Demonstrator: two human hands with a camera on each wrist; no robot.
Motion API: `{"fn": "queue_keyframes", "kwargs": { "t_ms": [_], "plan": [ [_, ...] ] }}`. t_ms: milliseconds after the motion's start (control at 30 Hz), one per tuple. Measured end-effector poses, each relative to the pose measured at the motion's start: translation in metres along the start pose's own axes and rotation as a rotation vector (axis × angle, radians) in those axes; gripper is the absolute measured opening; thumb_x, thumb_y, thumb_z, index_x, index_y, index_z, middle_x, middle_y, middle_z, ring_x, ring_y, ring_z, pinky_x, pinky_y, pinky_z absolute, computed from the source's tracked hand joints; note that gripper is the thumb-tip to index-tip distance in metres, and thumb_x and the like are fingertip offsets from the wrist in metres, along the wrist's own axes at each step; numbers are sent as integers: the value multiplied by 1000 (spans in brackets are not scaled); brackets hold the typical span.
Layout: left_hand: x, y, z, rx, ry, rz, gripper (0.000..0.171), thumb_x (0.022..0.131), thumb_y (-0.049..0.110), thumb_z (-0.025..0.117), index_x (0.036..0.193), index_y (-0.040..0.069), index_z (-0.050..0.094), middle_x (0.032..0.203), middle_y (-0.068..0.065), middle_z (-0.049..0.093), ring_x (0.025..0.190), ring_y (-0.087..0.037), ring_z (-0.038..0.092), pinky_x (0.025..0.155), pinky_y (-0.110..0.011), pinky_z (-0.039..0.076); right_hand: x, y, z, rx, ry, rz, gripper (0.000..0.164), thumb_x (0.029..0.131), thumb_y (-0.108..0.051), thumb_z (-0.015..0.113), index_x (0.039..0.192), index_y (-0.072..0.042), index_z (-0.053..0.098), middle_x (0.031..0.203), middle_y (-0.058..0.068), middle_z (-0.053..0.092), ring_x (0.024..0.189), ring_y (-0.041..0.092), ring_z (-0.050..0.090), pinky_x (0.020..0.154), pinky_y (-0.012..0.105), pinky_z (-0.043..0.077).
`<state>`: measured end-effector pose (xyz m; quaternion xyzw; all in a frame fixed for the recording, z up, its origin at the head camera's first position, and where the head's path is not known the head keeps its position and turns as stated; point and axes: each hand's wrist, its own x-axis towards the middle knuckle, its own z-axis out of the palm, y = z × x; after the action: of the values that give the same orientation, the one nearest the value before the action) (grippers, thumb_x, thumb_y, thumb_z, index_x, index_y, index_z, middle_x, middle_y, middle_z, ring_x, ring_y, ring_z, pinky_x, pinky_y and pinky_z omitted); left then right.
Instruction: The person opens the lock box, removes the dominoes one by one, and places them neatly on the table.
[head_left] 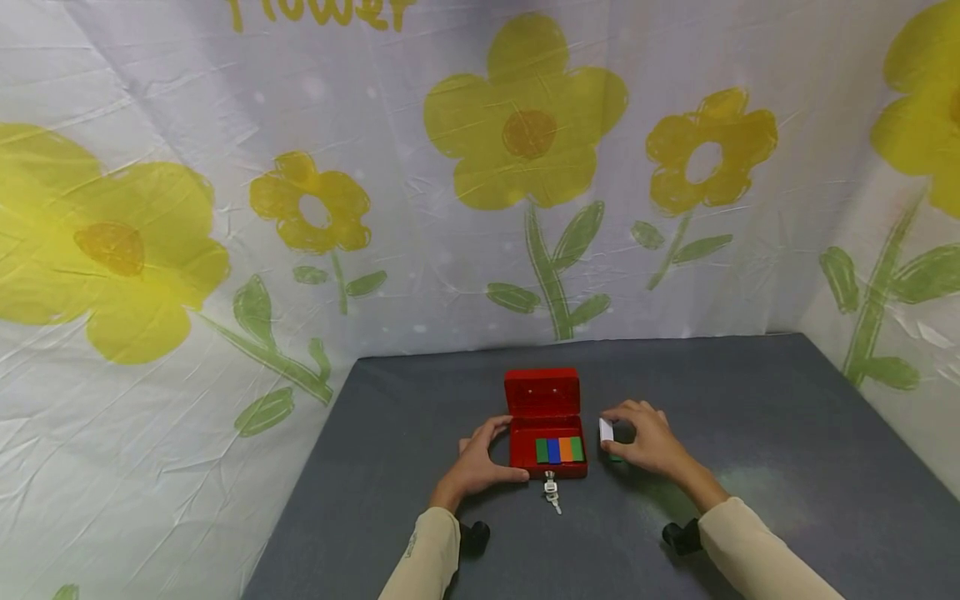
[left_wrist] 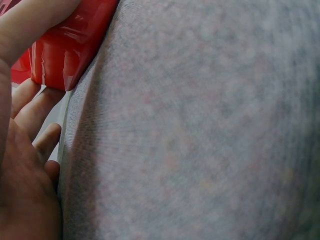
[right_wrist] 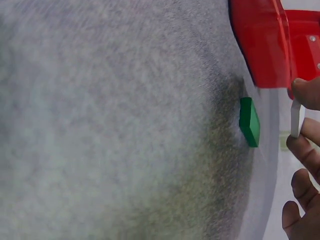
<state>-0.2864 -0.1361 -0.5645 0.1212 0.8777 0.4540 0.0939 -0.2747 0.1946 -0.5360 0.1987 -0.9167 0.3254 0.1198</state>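
A red cash box (head_left: 547, 471) stands on the dark table with its lid (head_left: 542, 392) raised. Inside lie a blue block (head_left: 553, 451), an orange block (head_left: 566, 450) and green blocks (head_left: 577, 448), side by side. My left hand (head_left: 480, 462) holds the box's left side, thumb at the front corner and fingers towards the back. Just right of the box, my right hand (head_left: 651, 440) pinches a white block (head_left: 606, 430) between thumb and fingertips. Below that block, a green block (right_wrist: 249, 122) lies on the table near the box.
Keys (head_left: 552, 492) hang from the lock at the front of the box and reach onto the table (head_left: 420, 408). A white cloth with painted yellow flowers (head_left: 528, 133) hangs behind the table and at its sides.
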Motion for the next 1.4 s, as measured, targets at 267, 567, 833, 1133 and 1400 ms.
{"fn": "queue_keyframes", "kwargs": {
  "t_ms": [267,567,833,1133,1400],
  "plan": [
    [1,0,0,7,-4,1,94,68,48,92,149,36,44,158,0,47,134,-31,31,105,-61,37,-6,7,-1,-12,-3,9,42,80,-18,86,118,-5,74,109,8,71,98,27,57,79,38,31],
    [1,-1,1,-2,-4,-15,93,68,48,92,148,38,45,158,0,46,133,-30,31,104,-62,38,-14,10,-4,-3,-4,13,42,80,-17,85,118,-5,73,108,7,70,98,26,56,78,37,30],
    [1,1,0,-6,-4,-12,93,69,47,92,148,37,45,158,0,46,133,-31,31,105,-62,38,-20,14,-6,-15,0,23,42,80,-18,85,118,-7,73,109,6,70,98,25,56,79,37,30],
    [1,0,1,-9,-2,-25,93,68,47,92,148,39,44,159,0,45,133,-31,31,105,-64,38,-25,15,-8,-24,-13,26,41,81,-17,84,119,-6,73,110,8,69,99,27,56,79,38,31],
    [2,-3,1,8,1,1,95,68,48,93,149,38,44,156,-1,48,136,-30,31,102,-59,39,-27,17,-9,-45,-26,29,42,79,-18,85,118,-7,74,107,6,69,99,26,57,79,39,32]
  ]
}}
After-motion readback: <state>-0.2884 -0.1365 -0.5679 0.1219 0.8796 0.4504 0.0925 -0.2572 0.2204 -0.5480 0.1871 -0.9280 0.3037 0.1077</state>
